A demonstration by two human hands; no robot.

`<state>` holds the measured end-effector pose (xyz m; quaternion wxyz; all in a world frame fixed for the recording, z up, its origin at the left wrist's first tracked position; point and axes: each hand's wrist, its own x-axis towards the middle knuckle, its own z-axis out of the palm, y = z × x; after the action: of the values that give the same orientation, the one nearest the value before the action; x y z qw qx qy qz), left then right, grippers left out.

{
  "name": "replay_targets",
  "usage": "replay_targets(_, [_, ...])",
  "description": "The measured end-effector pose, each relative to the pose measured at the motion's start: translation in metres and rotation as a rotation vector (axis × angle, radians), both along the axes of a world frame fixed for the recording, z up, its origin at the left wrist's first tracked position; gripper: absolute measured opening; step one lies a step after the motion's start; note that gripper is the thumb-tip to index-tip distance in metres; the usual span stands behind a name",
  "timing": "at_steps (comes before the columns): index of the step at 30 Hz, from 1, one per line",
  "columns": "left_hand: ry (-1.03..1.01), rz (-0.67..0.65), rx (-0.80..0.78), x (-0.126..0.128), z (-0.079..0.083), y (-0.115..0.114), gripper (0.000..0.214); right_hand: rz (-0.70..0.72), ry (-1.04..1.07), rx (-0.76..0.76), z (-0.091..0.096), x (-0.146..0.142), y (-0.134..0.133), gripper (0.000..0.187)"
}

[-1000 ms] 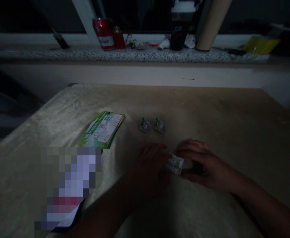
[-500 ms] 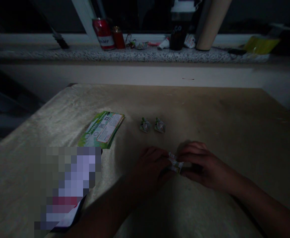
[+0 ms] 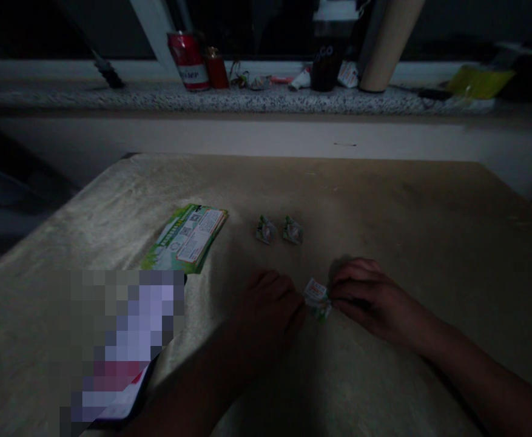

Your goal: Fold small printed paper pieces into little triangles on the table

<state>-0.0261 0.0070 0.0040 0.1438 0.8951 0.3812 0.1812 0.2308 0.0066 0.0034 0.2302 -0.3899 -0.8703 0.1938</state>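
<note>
Between my hands is a small folded piece of printed paper (image 3: pixel 317 292), white with green patches and red print. My left hand (image 3: pixel 272 306) closes on its left edge, fingers curled and partly in shadow. On the opposite side, my right hand (image 3: pixel 361 294) pinches the right edge between thumb and fingers. Two small folded paper pieces in similar colours, a left one (image 3: pixel 265 230) and a right one (image 3: pixel 293 230), lie side by side beyond my hands. A stack of green printed leaflets (image 3: pixel 188 240) rests to the left.
A phone (image 3: pixel 131 388), mostly blurred out, lies left of my left forearm on the table (image 3: pixel 384 200). Behind, the speckled windowsill (image 3: pixel 247 103) bears a red can (image 3: pixel 188 60), an orange-red lighter (image 3: pixel 216 68), a dark cup (image 3: pixel 327 60) and a tan cylinder (image 3: pixel 390 45).
My hands have drawn slightly apart, my left one moving a little left. More of the folded paper's printed face shows between them. The other papers stay where they were.
</note>
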Motion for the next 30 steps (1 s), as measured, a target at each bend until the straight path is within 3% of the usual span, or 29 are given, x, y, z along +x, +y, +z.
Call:
replay_targets(8, [-0.001, 0.131, -0.070, 0.005, -0.002, -0.002, 0.017, -0.016, -0.005, -0.017, 0.001, -0.002, -0.001, 0.010])
replay_targets(30, [0.067, 0.348, 0.013, 0.025, -0.012, -0.005, 0.021, -0.387, -0.037, 0.006, -0.015, -0.026, -0.006, 0.022])
